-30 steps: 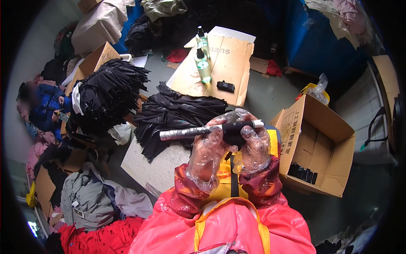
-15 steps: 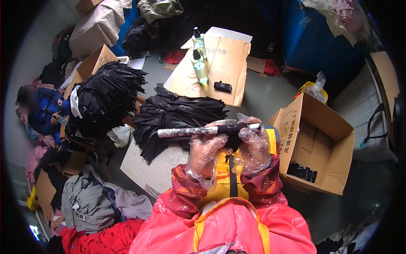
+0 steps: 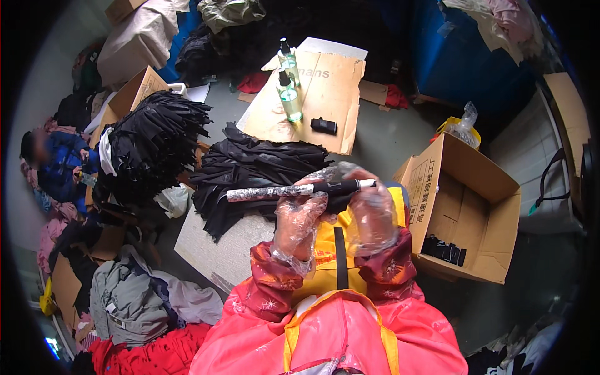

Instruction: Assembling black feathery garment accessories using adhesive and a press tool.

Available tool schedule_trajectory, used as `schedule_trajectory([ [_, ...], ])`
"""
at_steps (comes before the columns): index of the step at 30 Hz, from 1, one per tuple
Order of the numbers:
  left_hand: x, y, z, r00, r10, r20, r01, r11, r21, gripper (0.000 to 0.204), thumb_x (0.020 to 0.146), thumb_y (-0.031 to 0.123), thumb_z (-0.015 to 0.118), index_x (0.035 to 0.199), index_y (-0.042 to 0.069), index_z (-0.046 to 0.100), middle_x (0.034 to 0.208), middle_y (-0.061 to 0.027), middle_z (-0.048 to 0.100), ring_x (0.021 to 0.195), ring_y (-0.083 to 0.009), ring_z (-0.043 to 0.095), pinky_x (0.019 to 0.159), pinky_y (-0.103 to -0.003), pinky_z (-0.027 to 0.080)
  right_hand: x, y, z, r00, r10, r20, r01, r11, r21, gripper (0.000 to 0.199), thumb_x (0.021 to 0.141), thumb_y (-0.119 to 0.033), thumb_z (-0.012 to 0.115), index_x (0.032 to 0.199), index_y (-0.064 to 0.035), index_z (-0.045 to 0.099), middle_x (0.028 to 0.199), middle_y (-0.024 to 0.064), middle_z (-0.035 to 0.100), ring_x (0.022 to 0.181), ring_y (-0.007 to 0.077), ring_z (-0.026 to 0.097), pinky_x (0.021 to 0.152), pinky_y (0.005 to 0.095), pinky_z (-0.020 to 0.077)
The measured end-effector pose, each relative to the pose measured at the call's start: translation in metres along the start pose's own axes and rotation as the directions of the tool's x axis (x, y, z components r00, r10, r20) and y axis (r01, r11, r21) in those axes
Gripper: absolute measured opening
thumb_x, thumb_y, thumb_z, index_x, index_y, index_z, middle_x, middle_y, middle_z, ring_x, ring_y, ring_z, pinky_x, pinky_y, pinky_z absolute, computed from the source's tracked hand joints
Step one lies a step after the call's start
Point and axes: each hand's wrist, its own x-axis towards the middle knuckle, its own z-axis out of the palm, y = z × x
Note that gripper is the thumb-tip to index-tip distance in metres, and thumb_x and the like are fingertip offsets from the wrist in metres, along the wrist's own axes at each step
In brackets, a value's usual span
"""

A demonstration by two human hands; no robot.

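Note:
My left hand point(image 3: 299, 220), in a clear plastic glove, is closed around a white rod point(image 3: 256, 194) blotched with black. Dark material point(image 3: 336, 187), apparently a black fabric strip, lies round the rod's right part, and the white tip shows beyond it. My right hand point(image 3: 373, 215), also gloved, is at that right end; its fingers are smeared by motion, so I cannot tell how they grip. Just beyond my hands a heap of black fabric strips point(image 3: 250, 164) spreads over a pale board point(image 3: 209, 247). A small black roll point(image 3: 324, 126) lies on the flattened cardboard point(image 3: 340, 94).
Two pump bottles of greenish liquid point(image 3: 290, 103) stand on the cardboard. At right, an open cardboard box point(image 3: 478, 212) holds several black rolls point(image 3: 444, 250). Left are a big black strip bundle point(image 3: 156, 134), grey garments point(image 3: 128, 300), red cloth point(image 3: 150, 353) and another person point(image 3: 59, 159).
The rod's right end has risen slightly and its black-covered part shows more. My right hand has shifted and blurred. The whole view has moved a little.

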Motion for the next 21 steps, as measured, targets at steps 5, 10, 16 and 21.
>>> schedule_trajectory([
  [5, -0.0009, -0.0066, -0.0032, 0.993, -0.114, 0.032, 0.117, 0.988, -0.101, 0.033, 0.088, 0.006, 0.064, 0.12, 0.003, 0.055, 0.109, -0.0089, 0.062, 0.094, -0.0181, 0.064, 0.067, -0.029, 0.058, -0.0039, 0.0066, 0.0097, 0.997, -0.075, -0.007, 0.076, 0.995, 0.065, 0.029, 0.082, -0.005, 0.072, 0.108, 0.0036, 0.061, 0.1, 0.0105, 0.066, 0.087, 0.0152, 0.063, 0.082, 0.0248, 0.0526],
  [10, -0.0005, -0.007, -0.0061, 0.99, -0.134, 0.047, 0.138, 0.986, -0.095, 0.034, 0.092, 0.018, 0.063, 0.12, 0.004, 0.051, 0.104, -0.0075, 0.062, 0.094, -0.0197, 0.064, 0.073, -0.034, 0.058, -0.0086, 0.0024, 0.0119, 0.999, -0.045, 0.002, 0.045, 0.986, -0.161, 0.037, 0.077, 0.004, 0.073, 0.112, 0.004, 0.059, 0.1, 0.0123, 0.067, 0.084, 0.0166, 0.065, 0.076, 0.0287, 0.0556],
  [16, -0.003, -0.005, -0.0009, 0.998, -0.07, -0.003, 0.07, 0.996, -0.054, 0.037, 0.091, 0.028, 0.065, 0.117, 0.005, 0.055, 0.101, -0.0076, 0.064, 0.079, -0.0146, 0.063, 0.052, -0.021, 0.047, -0.0073, -0.0026, 0.0095, 0.999, -0.022, 0.037, 0.024, 0.997, -0.069, 0.046, 0.075, 0.007, 0.073, 0.117, 0.0013, 0.055, 0.101, 0.0133, 0.066, 0.083, 0.0158, 0.066, 0.077, 0.0286, 0.0554],
  [21, -0.0018, -0.0085, 0.0019, 1.0, -0.019, -0.025, 0.019, 1.0, -0.015, 0.038, 0.09, 0.028, 0.066, 0.118, 0.004, 0.056, 0.099, -0.0072, 0.064, 0.077, -0.0138, 0.063, 0.05, -0.02, 0.046, -0.0093, 0.0034, 0.012, 0.999, -0.047, 0.007, 0.047, 0.999, -0.026, 0.037, 0.078, 0.004, 0.072, 0.113, 0.0012, 0.059, 0.104, 0.013, 0.065, 0.085, 0.0156, 0.065, 0.079, 0.0287, 0.0545],
])
